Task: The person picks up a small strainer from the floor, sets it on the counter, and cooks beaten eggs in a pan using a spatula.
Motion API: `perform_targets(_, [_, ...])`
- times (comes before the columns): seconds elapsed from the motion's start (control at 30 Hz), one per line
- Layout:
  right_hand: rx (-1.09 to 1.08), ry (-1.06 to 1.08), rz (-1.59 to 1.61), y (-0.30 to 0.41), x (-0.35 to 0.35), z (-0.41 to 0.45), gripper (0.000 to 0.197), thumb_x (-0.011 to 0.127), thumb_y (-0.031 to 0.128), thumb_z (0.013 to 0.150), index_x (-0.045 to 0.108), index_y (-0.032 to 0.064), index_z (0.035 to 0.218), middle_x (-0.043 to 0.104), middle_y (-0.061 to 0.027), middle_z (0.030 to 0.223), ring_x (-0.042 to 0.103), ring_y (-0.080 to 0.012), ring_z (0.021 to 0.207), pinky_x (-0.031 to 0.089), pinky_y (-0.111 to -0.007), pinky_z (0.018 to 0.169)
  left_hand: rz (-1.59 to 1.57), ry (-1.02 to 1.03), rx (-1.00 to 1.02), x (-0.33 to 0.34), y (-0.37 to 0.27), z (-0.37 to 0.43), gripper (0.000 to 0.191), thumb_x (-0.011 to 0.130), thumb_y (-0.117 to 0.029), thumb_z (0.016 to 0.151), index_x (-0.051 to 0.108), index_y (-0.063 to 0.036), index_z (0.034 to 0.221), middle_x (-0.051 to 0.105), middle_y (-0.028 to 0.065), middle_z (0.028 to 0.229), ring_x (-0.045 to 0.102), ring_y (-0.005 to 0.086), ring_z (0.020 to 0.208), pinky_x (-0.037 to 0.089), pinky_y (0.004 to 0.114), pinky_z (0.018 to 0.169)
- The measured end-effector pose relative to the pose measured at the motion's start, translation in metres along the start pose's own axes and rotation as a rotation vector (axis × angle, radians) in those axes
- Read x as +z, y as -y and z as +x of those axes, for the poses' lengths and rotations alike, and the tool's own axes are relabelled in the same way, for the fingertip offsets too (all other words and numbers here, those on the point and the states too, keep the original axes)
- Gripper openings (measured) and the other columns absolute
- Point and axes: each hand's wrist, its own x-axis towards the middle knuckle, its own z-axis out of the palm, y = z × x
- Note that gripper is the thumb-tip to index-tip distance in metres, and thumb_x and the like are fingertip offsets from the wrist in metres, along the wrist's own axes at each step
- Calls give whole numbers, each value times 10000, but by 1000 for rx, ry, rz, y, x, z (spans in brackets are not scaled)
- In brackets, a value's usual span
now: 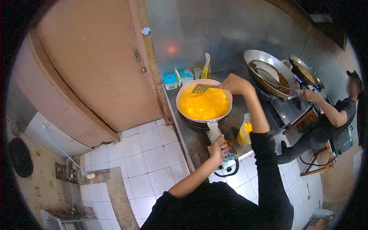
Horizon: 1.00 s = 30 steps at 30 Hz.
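Note:
A pale frying pan [178,107] rests on a gas burner [189,123], its inside covered by a bright yellow liquid [201,106] that looks like beaten egg. My left hand [218,149] grips the pan's handle [213,129] on the side near me. Over the pan's far right rim, my right hand [234,83] holds a dark slotted spatula [202,88], its blade at the surface of the yellow liquid. A clear plastic jug [245,133] with more yellow liquid stands right of the pan, close to my right forearm.
Behind the pan stand a blue-lidded container [170,81], a plastic cup [197,73] and a yellow pouch [205,67]. At right, a co-worker [330,115] holds a wire strainer [267,77] over a large wok [253,54]. A door [95,57] is at left, above white floor tiles [152,146].

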Motion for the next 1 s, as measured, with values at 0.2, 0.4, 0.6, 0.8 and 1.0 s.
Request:
perform_targets(0.2, [-40,376,191,-30,-35,-53,280,562,345,748,619,71,723,477,-26,478,392,-87,351,301,-251,310,-33,-10,14,1,-2,-2,253,543,-358,794,393,-162,739,299,-66,480,259,75,364,204,235,371])
perform_targets(0.4, [107,579,288,-64,-10,-57,256,596,276,774,641,126,976,397,29,450,324,-48,347,236,-205,312,-20,-42,4,4,-2,-3,254,534,-362,802,389,-167,727,289,-64,468,257,76,354,229,245,385])
perform_targets(0.6, [175,650,533,-76,52,-22,241,606,282,759,626,86,898,400,11,453,326,-60,341,222,-213,302,-13,-3,-19,8,-4,-5,266,493,-369,823,368,-186,677,277,-68,460,248,77,348,241,252,387])
perform_targets(0.8, [237,536,822,-43,92,-21,187,549,258,805,552,71,815,345,15,454,285,-64,339,185,-234,305,3,-50,-11,6,-2,-4,260,502,-369,814,374,-182,687,277,-70,474,239,76,346,243,248,381])
perform_targets(1.0, [200,351,900,-15,133,-3,262,521,207,813,407,53,635,342,-1,444,283,-78,311,177,-259,291,3,-51,-10,5,-6,-7,263,523,-361,802,377,-176,686,292,-71,483,247,72,347,234,233,375])
